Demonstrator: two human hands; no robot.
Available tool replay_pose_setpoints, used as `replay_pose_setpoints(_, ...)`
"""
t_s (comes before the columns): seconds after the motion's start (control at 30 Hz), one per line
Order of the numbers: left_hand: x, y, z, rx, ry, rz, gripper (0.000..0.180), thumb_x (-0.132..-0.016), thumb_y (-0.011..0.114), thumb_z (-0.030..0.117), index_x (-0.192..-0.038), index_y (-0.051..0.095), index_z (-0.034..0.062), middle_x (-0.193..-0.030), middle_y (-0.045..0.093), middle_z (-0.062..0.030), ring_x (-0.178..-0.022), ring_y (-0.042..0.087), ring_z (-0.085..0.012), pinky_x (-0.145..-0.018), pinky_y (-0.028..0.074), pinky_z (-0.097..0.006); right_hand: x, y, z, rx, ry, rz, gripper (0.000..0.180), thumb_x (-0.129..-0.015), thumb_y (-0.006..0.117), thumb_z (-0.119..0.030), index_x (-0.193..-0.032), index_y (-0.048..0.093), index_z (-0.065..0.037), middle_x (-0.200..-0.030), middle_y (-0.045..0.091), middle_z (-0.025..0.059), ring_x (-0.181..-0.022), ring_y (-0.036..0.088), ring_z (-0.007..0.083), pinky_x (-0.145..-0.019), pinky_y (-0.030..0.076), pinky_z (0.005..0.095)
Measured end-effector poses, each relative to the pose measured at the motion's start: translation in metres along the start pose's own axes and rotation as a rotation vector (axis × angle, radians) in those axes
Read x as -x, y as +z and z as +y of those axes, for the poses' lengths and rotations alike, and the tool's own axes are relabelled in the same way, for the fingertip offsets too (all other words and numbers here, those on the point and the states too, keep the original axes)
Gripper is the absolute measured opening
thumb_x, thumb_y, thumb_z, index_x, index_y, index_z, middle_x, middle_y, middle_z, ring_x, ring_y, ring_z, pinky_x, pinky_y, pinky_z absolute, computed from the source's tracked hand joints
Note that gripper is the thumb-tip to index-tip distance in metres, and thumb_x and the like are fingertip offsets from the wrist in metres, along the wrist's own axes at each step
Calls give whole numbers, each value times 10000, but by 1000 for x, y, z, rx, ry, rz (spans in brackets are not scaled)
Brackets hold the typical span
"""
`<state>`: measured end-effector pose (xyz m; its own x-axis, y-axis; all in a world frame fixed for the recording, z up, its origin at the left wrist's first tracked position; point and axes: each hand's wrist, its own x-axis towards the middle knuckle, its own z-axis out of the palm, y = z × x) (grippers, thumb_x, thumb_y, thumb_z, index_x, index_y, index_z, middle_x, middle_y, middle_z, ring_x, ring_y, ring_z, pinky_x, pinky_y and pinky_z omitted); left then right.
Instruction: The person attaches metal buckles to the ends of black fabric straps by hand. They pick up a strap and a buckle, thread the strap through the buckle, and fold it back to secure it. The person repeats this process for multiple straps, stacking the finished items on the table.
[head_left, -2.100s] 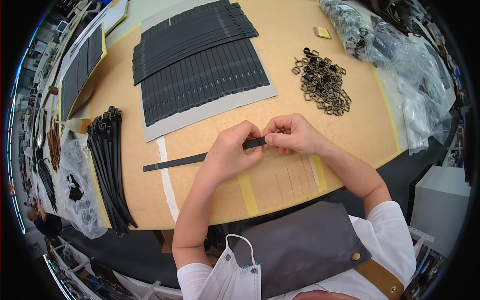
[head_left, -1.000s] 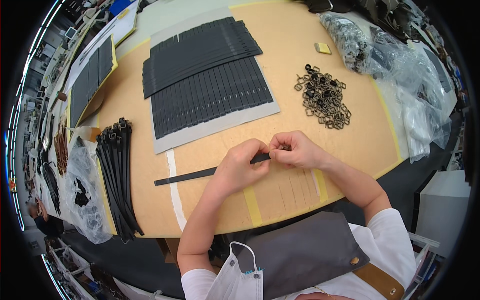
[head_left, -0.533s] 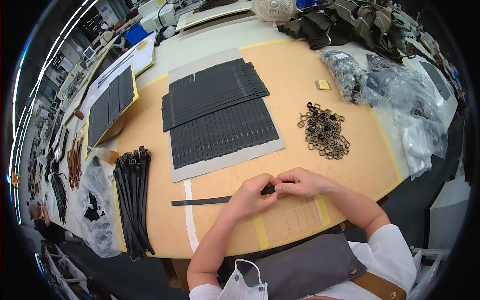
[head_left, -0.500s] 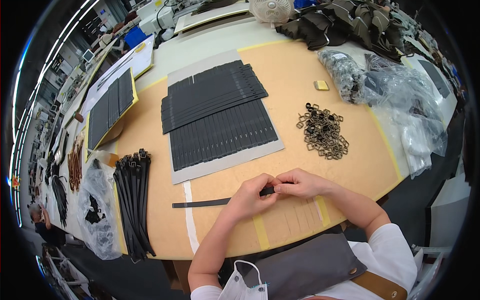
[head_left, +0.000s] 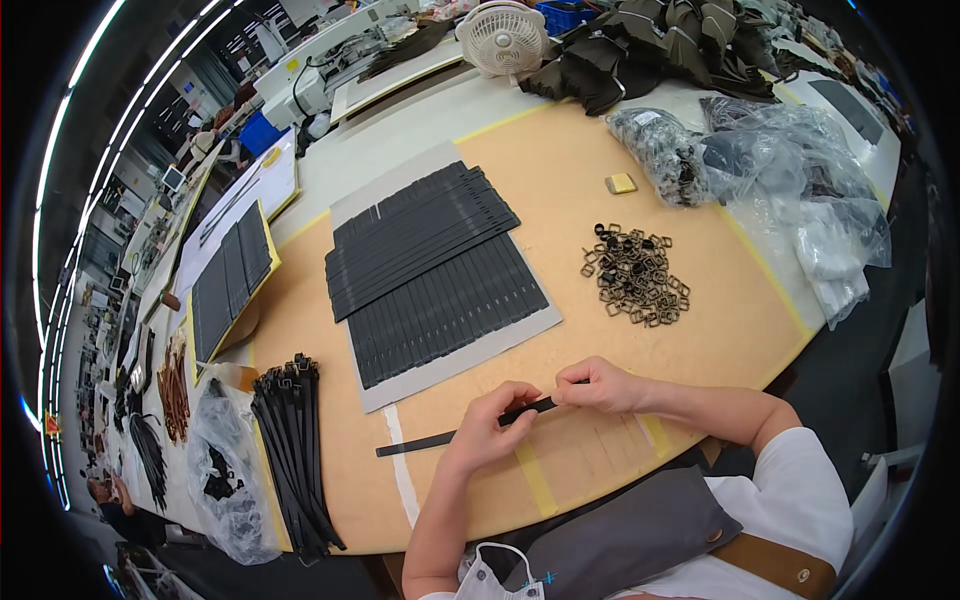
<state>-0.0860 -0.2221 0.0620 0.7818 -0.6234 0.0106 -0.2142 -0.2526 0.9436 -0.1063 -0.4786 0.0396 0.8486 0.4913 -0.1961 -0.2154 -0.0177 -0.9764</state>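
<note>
A thin black strap lies on the tan table, its right end lifted between both hands. My left hand pinches the strap near that end. My right hand grips the strap's tip just to the right; whatever sits at the tip is hidden by the fingers. Two rows of flat black straps rest on a grey sheet further back. A heap of dark metal buckles lies to the right of them.
A bundle of finished black straps lies at the left beside a clear bag. More clear plastic bags sit at the right, a small yellow block near them, a white fan at the back. Yellow tape marks cross the near table edge.
The view has tilted up and back, showing more of the far table. Both hands stay together on the strap's right end, working it slightly.
</note>
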Motion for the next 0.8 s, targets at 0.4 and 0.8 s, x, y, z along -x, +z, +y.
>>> replay_pose_setpoints(0.4,65,13,-4,-447,118,93,214,-915,740,6,-1128,717,12,-1053,683,-121,-892,694,-275,-747,548,-304,-8,-48,-66,778,110,-47,484,-1000,662,-465,-1019,758,9,-811,734,157,-774,701,263,-730,540,392)
replay_pose_setpoints(0.8,-92,-150,-21,-957,49,266,695,-1051,559,401,-1616,355,52,-1733,241,-158,-1615,183,-346,-1278,175,-500,-248,-147,-60,1073,64,726,600,-1047,560,-476,-1121,681,108,-1154,667,267,-1096,658,412,-944,545,483)
